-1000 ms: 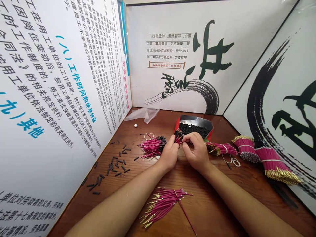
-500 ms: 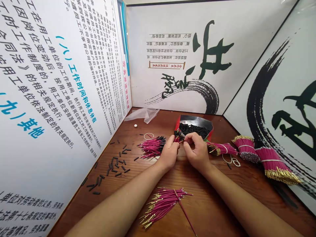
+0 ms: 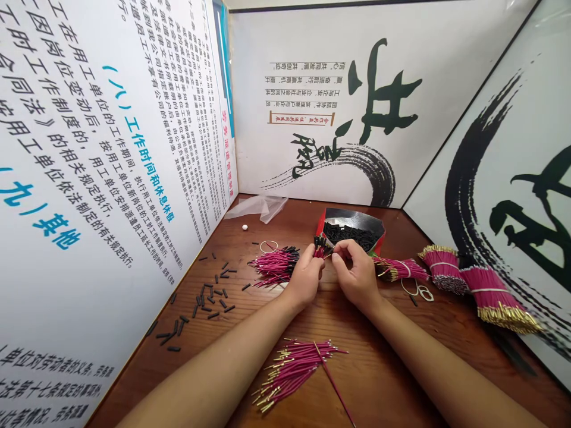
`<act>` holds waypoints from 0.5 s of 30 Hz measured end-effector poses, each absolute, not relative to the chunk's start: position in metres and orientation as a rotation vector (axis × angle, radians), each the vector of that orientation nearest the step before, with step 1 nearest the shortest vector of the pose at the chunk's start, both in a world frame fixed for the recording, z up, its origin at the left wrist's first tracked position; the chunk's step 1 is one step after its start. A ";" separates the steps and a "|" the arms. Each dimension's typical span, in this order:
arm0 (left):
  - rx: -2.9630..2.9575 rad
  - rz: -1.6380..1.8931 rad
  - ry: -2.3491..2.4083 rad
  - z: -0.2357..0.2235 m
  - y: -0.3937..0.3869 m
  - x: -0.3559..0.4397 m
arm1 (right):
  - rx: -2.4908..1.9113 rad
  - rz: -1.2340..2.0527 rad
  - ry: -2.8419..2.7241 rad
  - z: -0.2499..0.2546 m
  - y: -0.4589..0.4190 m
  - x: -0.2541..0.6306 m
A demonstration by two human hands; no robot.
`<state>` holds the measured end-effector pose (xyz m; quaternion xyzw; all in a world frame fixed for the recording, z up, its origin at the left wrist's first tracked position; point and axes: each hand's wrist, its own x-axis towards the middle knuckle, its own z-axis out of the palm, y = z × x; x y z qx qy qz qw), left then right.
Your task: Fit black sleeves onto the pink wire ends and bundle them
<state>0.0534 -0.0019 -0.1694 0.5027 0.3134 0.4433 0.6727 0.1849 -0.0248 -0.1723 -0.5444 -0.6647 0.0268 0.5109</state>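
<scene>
My left hand (image 3: 307, 276) is closed around a small bunch of magenta wires (image 3: 320, 251) whose upper ends carry black sleeves. Beside it, my right hand (image 3: 354, 270) pinches with thumb and forefinger at the bunch's right edge; what sits between those fingertips is too small to make out. Just behind both hands stands a red-edged tray (image 3: 372, 221) filled with short black sleeves (image 3: 350, 236). Left of my left hand lies a pile of magenta wires with black ends (image 3: 274, 266). Loose magenta wires with gold-coloured tips (image 3: 297, 371) are spread between my forearms.
Short black sleeves (image 3: 207, 295) lie scattered on the wooden table (image 3: 214, 356) at left. Banded wire bundles (image 3: 495, 291) and white rubber bands (image 3: 422, 291) are at right. A clear plastic bag (image 3: 261, 208) rests at the back. Printed panels (image 3: 289, 35) enclose the table.
Hardly anything differs. Both hands keep their places at the bunch, with only a very slight shift of the right fingertips.
</scene>
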 end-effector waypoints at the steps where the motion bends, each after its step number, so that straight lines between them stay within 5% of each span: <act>1: 1.130 0.996 0.704 -0.170 -0.002 0.053 | -1.308 0.070 -1.599 -0.172 -0.025 0.185; 15: 1.121 1.000 0.683 -0.171 0.000 0.055 | -1.193 0.066 -1.565 -0.173 -0.023 0.185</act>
